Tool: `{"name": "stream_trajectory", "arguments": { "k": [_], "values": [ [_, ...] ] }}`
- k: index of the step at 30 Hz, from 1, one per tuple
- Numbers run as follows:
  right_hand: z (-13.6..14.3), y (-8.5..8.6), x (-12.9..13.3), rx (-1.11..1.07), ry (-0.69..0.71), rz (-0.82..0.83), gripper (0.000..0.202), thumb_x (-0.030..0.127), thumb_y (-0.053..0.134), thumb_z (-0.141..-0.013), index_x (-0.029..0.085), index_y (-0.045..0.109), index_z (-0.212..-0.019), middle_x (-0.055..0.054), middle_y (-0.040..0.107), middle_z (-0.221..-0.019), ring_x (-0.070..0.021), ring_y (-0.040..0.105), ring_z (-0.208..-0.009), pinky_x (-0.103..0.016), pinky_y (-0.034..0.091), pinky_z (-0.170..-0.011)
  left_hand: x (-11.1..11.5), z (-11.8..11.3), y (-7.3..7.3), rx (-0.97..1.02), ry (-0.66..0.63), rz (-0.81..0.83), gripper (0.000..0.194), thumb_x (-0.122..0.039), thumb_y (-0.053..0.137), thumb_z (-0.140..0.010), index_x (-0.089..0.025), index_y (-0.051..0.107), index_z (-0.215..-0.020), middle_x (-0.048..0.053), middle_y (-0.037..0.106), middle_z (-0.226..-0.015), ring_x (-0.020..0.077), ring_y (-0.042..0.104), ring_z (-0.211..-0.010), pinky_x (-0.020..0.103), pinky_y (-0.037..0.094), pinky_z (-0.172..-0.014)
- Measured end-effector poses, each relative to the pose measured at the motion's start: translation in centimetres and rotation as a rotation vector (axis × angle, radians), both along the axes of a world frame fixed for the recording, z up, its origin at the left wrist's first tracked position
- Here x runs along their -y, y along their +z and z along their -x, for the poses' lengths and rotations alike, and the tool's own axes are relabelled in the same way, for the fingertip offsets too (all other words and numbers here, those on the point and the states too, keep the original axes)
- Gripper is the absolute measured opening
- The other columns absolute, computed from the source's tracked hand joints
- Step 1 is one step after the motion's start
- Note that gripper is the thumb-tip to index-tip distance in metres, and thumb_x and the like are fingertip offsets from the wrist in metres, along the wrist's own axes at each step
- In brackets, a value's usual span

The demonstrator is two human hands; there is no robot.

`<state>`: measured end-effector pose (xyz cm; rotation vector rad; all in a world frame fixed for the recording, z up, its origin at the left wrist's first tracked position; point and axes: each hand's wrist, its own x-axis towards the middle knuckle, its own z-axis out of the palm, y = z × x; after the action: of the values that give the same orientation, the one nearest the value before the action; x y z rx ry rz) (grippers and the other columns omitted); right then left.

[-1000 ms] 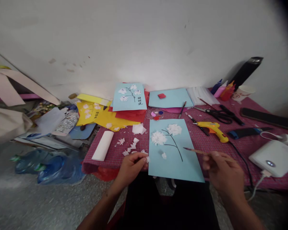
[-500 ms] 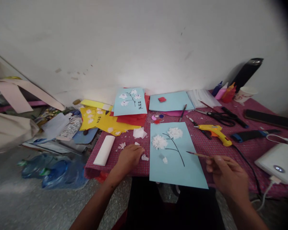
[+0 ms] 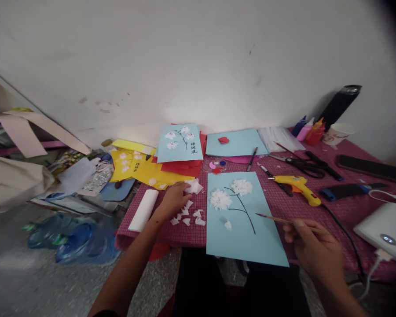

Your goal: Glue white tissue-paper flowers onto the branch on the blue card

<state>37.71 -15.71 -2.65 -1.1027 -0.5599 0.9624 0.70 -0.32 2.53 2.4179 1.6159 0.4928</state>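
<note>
My right hand (image 3: pixel 313 244) grips a thin paintbrush (image 3: pixel 277 219), its dark tip hovering over a light blue sheet (image 3: pixel 247 248). On that sheet are a drawn dark stem and two white ruffled paper flowers (image 3: pixel 220 199), with a small white paper piece (image 3: pixel 228 225) below them. My left hand (image 3: pixel 175 198) reaches to a few thin white paper squares (image 3: pixel 194 186), fingers apart and touching or just above their edge. Between this hand and the sheet lie several torn white paper scraps (image 3: pixel 186 221). A folded white paper roll (image 3: pixel 143 210) is beside my left wrist.
Behind are a finished flower card (image 3: pixel 180 145), yellow sheets (image 3: pixel 148 169) and more blue paper (image 3: pixel 236 141). To the right lie a yellow glue gun (image 3: pixel 297 185) with its cord, scissors (image 3: pixel 303 165), paint bottles (image 3: pixel 308 130) and a white power bank (image 3: pixel 384 229).
My left hand has moved away from the table's front to the white paper squares, uncovering the torn scraps. My right hand keeps the paintbrush in nearly the same place.
</note>
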Motion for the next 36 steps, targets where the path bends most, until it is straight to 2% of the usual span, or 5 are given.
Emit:
{"name": "stream_trajectory", "arguments": {
  "k": [11, 19, 27, 32, 36],
  "values": [
    [0.0, -0.3, -0.1, 0.013, 0.004, 0.015, 0.021, 0.033, 0.082, -0.072, 0.019, 0.068, -0.081, -0.003, 0.072, -0.069, -0.0115, 0.061, -0.050, -0.019, 0.048, -0.046, -0.3, -0.4, -0.2, -0.059, 0.001, 0.023, 0.014, -0.024, 0.054, -0.086, -0.019, 0.067, -0.088, 0.009, 0.069, -0.094, 0.0235, 0.060, -0.093, 0.034, 0.043, -0.086],
    [0.0, -0.2, 0.0, 0.034, 0.013, 0.004, 0.022, 0.034, 0.082, -0.071, 0.020, 0.069, -0.083, -0.002, 0.071, -0.069, -0.0124, 0.060, -0.050, -0.022, 0.048, -0.047, -0.9, -0.1, -0.4, 0.129, 0.083, 0.058, 0.024, -0.027, 0.049, -0.087, -0.018, 0.061, -0.068, 0.005, 0.064, -0.073, 0.0190, 0.056, -0.072, 0.031, 0.039, -0.073],
    [-0.1, 0.7, -0.2, -0.016, -0.010, -0.004, 0.024, 0.034, 0.082, -0.070, 0.020, 0.071, -0.087, -0.003, 0.071, -0.071, -0.0121, 0.060, -0.050, -0.021, 0.046, -0.045, -1.8, 1.3, 0.8, 0.569, 0.316, 0.117, 0.024, -0.037, 0.053, -0.079, -0.017, 0.062, -0.072, 0.000, 0.058, -0.061, 0.0148, 0.054, -0.060, 0.026, 0.040, -0.058],
    [1.6, 3.5, 1.1, -0.026, -0.025, -0.014, 0.022, 0.034, 0.080, -0.072, 0.021, 0.074, -0.088, -0.004, 0.071, -0.073, -0.0135, 0.060, -0.052, -0.024, 0.046, -0.046, 1.7, 0.1, 2.3, 0.878, 0.321, 0.230, 0.024, -0.040, 0.055, -0.076, -0.017, 0.054, -0.077, 0.001, 0.062, -0.072, 0.0148, 0.062, -0.066, 0.029, 0.053, -0.064],
    [5.0, 5.9, 2.4, -0.012, 0.136, -0.069, 0.015, 0.033, 0.076, -0.078, 0.021, 0.075, -0.087, -0.005, 0.069, -0.071, -0.0137, 0.058, -0.052, -0.026, 0.046, -0.049, 6.1, -2.4, 2.8, 1.412, 0.259, 0.690, 0.027, -0.030, 0.073, -0.065, -0.017, 0.054, -0.078, 0.001, 0.066, -0.072, 0.0172, 0.066, -0.067, 0.034, 0.057, -0.064]
  ]
}}
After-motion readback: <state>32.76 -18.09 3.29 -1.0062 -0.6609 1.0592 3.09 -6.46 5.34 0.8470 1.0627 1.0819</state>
